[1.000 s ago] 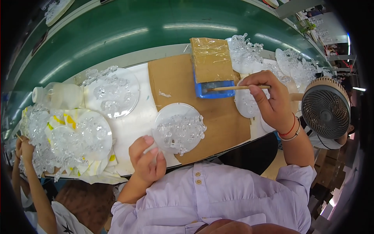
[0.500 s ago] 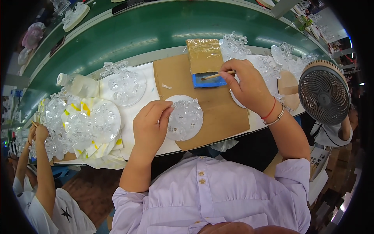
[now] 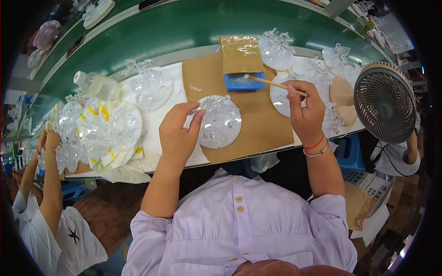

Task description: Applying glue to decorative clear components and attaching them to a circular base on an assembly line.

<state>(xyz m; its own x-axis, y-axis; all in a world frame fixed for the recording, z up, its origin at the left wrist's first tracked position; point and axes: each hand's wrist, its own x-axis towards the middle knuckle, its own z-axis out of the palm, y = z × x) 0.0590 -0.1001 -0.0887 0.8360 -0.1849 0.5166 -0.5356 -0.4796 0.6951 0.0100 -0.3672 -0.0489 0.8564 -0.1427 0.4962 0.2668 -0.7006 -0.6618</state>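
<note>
My right hand pinches a thin wooden stick, its pale tip over the back of a shallow blue tray. A taped piece of brown cardboard partly covers that tray. Thumb and fingers of my left hand are pinched on a small clear plastic piece, partly hidden by the fingertips. Beside it lies a round clear disc with small clear parts on it, on a flat brown cardboard sheet. Whether the piece touches the disc, I cannot tell.
Clear plastic assemblies on discs stand to the left and back right. A heap of clear parts and a plastic bottle are on the left. A black fan stands right. A co-worker's hands are at far left.
My right hand has moved right and toward me, drawing the stick's tip back from inside the blue tray. My left hand stays by the disc. The whole view has shifted slightly.
</note>
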